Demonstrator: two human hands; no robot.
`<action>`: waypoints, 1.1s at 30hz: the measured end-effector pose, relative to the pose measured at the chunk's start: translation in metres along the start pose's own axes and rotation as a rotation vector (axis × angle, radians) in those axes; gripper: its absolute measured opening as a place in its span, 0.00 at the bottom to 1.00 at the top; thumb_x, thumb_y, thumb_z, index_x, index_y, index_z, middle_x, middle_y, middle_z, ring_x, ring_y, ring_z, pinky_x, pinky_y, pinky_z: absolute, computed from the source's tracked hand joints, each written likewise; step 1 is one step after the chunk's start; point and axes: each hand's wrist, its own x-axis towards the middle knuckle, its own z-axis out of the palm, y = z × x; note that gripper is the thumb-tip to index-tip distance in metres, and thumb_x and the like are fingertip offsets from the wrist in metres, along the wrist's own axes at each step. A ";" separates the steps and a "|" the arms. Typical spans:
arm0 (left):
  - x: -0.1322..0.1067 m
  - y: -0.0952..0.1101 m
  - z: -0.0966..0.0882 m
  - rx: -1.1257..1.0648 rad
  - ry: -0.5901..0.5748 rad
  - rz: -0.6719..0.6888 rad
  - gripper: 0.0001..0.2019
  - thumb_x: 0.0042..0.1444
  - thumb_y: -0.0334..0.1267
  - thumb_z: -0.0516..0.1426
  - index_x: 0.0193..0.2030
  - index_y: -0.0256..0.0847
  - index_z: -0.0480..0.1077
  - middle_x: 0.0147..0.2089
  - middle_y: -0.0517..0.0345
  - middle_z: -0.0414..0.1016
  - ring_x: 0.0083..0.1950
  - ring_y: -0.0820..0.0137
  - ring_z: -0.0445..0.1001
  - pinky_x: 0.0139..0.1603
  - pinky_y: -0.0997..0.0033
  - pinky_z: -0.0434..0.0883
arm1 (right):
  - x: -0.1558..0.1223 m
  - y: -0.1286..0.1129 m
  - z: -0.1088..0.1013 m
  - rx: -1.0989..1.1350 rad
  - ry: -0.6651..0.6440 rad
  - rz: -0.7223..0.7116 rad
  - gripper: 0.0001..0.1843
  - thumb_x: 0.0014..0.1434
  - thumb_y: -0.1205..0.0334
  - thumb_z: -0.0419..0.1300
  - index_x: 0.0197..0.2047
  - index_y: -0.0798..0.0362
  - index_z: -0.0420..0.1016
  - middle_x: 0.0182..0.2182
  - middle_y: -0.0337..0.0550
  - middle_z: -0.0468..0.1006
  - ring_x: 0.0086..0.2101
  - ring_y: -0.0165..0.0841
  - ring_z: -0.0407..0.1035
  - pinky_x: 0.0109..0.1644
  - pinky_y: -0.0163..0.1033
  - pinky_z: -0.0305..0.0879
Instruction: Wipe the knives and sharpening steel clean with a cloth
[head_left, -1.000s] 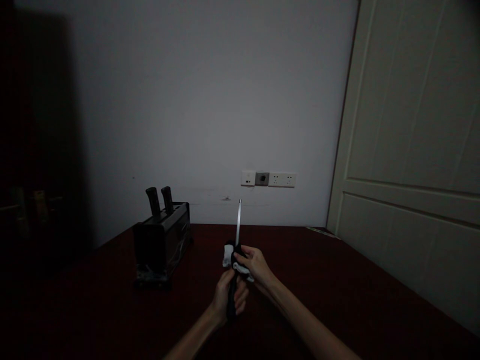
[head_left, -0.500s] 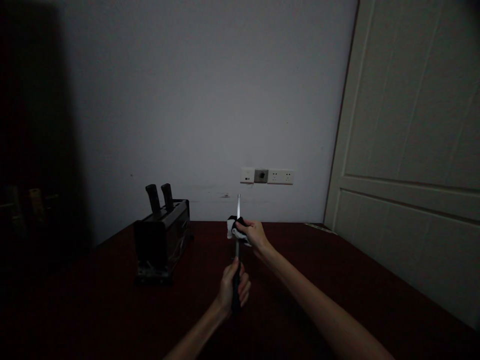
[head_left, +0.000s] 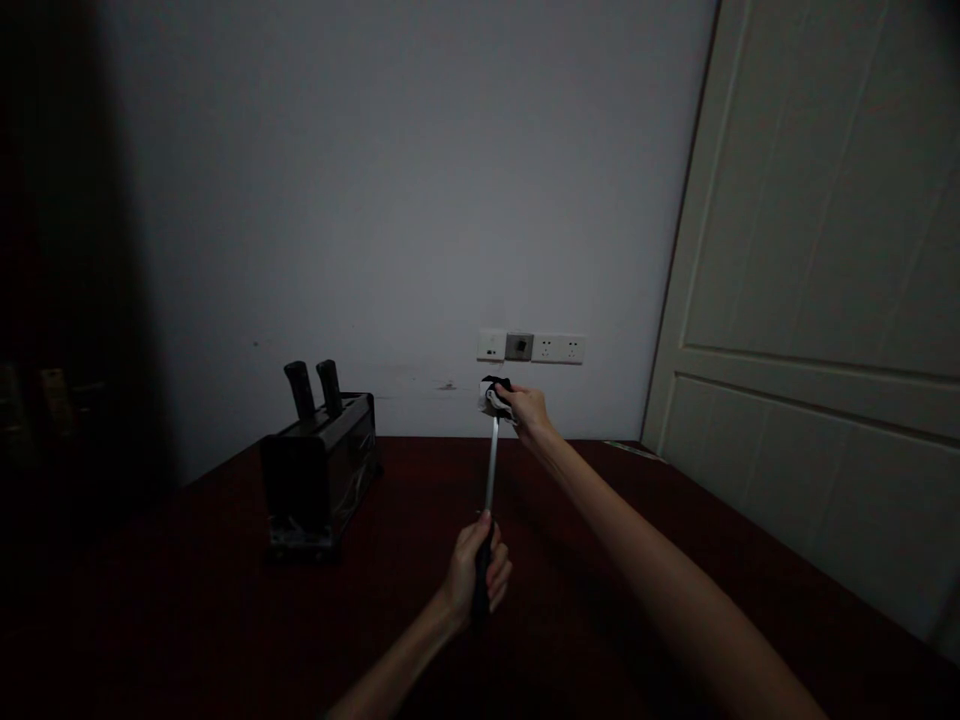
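Observation:
My left hand (head_left: 477, 572) is wrapped round the dark handle of a honing steel (head_left: 490, 468), whose thin metal rod points up and away from me. At the rod's far tip my right hand (head_left: 529, 409) pinches a small black-and-white cloth (head_left: 495, 393) around the metal. Both hands hover above a dark red table (head_left: 637, 560). The tip of the rod is hidden inside the cloth.
A black knife block (head_left: 319, 478) with two dark handles sticking out stands on the table to the left. A row of wall sockets (head_left: 530, 347) is on the white wall behind. A pale door (head_left: 817, 300) fills the right side. The left is in deep shadow.
My right hand has slid the cloth up the rod from near the handle to the tip. My left hand has kept its grip on the handle.

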 end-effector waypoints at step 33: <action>-0.014 -0.004 0.000 -0.081 -0.080 -0.070 0.21 0.56 0.53 0.47 0.21 0.39 0.56 0.10 0.67 0.51 0.09 0.79 0.46 0.06 0.81 0.50 | -0.136 0.035 -0.057 -0.057 -0.457 0.315 0.20 0.35 0.63 0.70 0.36 0.57 0.75 0.28 0.41 0.77 0.27 0.28 0.70 0.27 0.29 0.64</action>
